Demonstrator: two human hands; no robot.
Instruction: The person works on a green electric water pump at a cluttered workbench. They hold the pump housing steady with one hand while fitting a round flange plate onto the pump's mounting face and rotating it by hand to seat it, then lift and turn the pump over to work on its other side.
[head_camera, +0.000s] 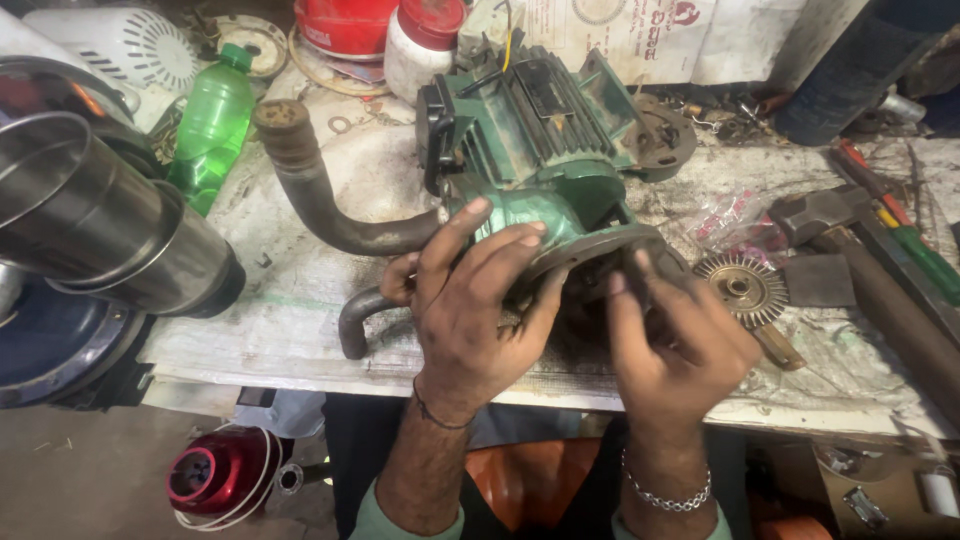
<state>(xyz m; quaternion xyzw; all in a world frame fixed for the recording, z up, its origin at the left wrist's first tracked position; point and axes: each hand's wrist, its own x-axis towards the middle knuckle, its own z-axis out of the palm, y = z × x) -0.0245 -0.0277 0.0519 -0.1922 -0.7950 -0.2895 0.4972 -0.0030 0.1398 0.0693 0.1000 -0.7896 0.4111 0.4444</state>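
Observation:
A green water pump motor (540, 130) lies on the workbench with two curved rusty pipes (320, 190) on its left side. My left hand (470, 300) rests on the green pump casing, fingers spread over its front flange. My right hand (675, 335) is at the dark round opening of the casing (600, 265), fingers curled against its rim; what it holds, if anything, is hidden and blurred. A brass toothed impeller (742, 290) lies on the bench just right of my right hand.
A steel cylinder (110, 230) juts in from the left. A green bottle (213, 125) and red-lidded jars (425, 35) stand at the back. A hammer (860, 270) and screwdrivers (900, 225) lie at right. A red motor part (215, 475) sits on the floor.

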